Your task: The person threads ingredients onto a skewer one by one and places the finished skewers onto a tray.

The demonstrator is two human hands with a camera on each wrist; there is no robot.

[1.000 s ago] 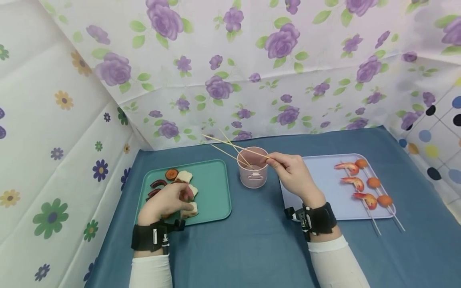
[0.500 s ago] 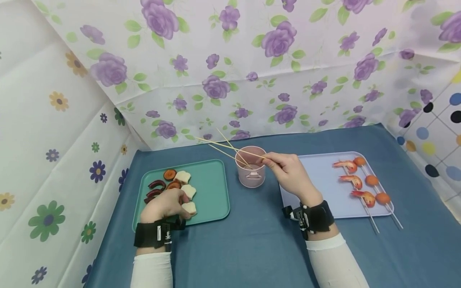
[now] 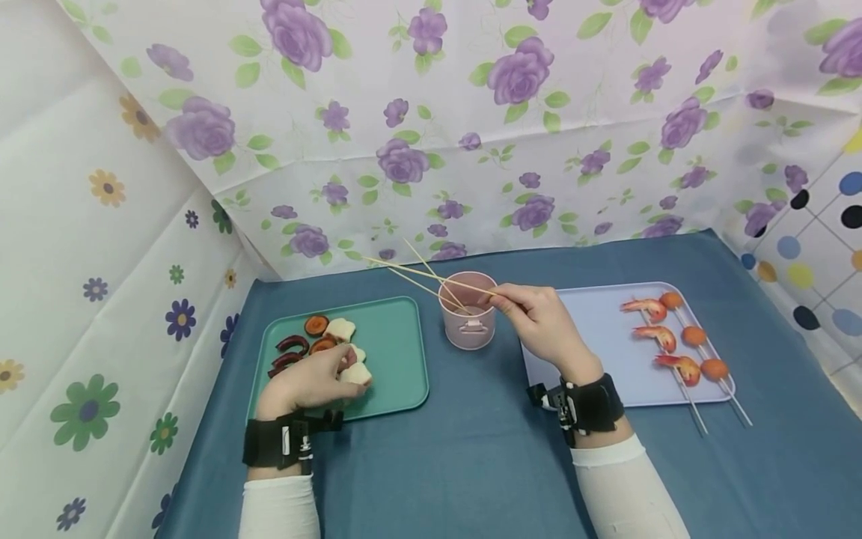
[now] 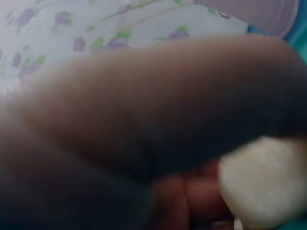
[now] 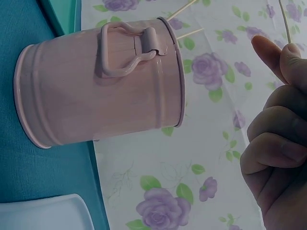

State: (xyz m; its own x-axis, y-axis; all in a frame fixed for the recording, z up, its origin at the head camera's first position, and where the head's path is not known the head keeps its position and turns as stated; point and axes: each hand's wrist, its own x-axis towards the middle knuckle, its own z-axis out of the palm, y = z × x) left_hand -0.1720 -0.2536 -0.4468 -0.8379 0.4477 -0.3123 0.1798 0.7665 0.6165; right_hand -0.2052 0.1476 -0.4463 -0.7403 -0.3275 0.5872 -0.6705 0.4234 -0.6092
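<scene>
My left hand (image 3: 310, 383) is over the green tray (image 3: 397, 359), its thumb and fingers pinching a pale, lobed food piece (image 3: 355, 374). In the left wrist view that white piece (image 4: 266, 182) shows between the blurred fingers. Two similar pale pieces, brown-orange round slices (image 3: 316, 325) and dark red curved pieces (image 3: 292, 343) lie on the tray around the hand, some partly covered by it. My right hand (image 3: 542, 323) pinches a bamboo skewer (image 3: 411, 268) by one end, beside the pink bucket (image 3: 469, 331); the skewer slants up to the left across the bucket's mouth.
Two more skewers (image 3: 411, 279) lean out of the bucket. To the right, a lilac tray (image 3: 586, 314) carries shrimp (image 3: 680, 368) and orange balls (image 3: 714, 369) on skewers, whose ends overhang its front edge. Flowered cloth (image 3: 404, 161) hangs behind the blue table.
My left hand has closed on the nearest pale piece and shifted it slightly up and to the right. The right hand keeps its hold on the skewer almost unmoved.
</scene>
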